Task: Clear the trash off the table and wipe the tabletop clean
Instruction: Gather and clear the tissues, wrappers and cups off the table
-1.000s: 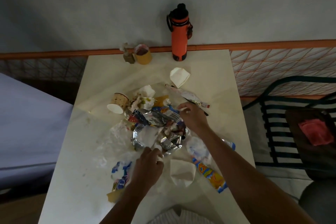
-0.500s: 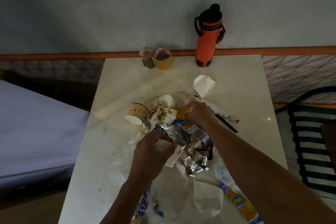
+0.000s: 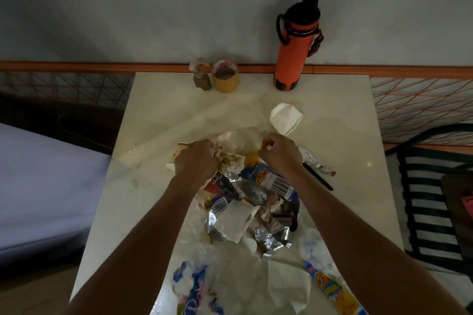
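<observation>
Two hands: both are reaching out over the far part of a trash heap on the pale bench (image 3: pixel 158 110).
Left hand (image 3: pixel 195 160): fingers are curling down into crumpled white paper (image 3: pixel 231 165), gripping it; a paper cup (image 3: pixel 176 155) is lying on its side just beyond and under this hand, mostly hidden.
Right hand (image 3: pixel 280 152): fingers are curling and pinching a thin clear plastic film (image 3: pixel 245 135) at the heap's far edge.
Between the hands: a yellow scrap is showing beside the crumpled paper.
Just behind the hands, between the forearms: the trash heap is lying, with foil wrappers (image 3: pixel 271 238), a blue barcoded snack bag (image 3: pixel 275 181) and a white napkin (image 3: pixel 233 222) overlapping.
Right of the right hand: a dark pen (image 3: pixel 318 178) and a foil sachet (image 3: pixel 317 166) are lying side by side.
Beyond the right hand: a folded white paper (image 3: pixel 285 117) is sitting apart from the heap.
Near the person: a blue-and-white wrapper (image 3: pixel 192 291), a tissue (image 3: pixel 288 286) and an orange-yellow snack pack (image 3: pixel 332 291) are lying under the arms.
Far edge of the bench: an orange bottle (image 3: pixel 294 51) is standing upright; a yellow cup (image 3: pixel 226 79) and a small object I cannot identify are sitting left of it.
</observation>
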Tool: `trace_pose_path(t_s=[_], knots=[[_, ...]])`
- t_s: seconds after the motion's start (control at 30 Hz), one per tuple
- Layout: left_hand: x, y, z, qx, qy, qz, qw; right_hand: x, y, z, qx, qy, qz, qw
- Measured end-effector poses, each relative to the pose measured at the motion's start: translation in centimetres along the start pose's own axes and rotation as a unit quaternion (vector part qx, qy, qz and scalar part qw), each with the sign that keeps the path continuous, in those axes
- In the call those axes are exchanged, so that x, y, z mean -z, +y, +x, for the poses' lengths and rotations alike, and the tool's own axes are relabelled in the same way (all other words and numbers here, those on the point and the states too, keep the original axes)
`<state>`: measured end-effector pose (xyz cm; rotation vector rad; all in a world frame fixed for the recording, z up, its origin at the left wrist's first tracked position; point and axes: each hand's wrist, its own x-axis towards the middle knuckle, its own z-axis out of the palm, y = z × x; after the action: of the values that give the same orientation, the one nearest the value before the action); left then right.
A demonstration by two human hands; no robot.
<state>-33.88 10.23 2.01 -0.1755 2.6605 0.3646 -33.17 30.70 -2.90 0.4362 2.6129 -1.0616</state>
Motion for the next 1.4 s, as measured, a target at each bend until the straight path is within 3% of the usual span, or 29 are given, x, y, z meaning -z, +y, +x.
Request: trace_pose_path(t_s=[0.23, 0.43, 0.6, 0.87, 1.17, 1.4], knots=[[-1.5, 0.6, 2.6, 0.032, -0.033, 0.027, 0.999, 1.9, -1.0, -0.8, 0.096, 0.039, 0.052, 0.993], [-1.0, 0.2, 2.4, 0.037, -0.006, -0.019, 0.999, 2.4, -2.0, -0.9, 0.095, 0.004, 0.077, 0.992], [1.1, -0.9, 0.8, 0.041, 0.047, -0.126, 0.990, 0.1, -2.2, -0.8, 0.031, -0.118, -0.037, 0.992], [1.3, -3.5, -1.6, 0.078, 0.065, -0.270, 0.957, -2.8, -4.1, -1.7, 0.013, -0.087, -0.157, 0.984], [-0.9, -2.3, -1.1, -0.010, 0.055, -0.077, 0.995, -1.5, -4.5, -2.4, 0.027, -0.069, -0.048, 0.996], [-3.7, -1.1, 0.6, -0.003, 0.008, -0.015, 1.000, 1.9, -3.6, -3.5, -0.007, -0.027, 0.093, 0.995]])
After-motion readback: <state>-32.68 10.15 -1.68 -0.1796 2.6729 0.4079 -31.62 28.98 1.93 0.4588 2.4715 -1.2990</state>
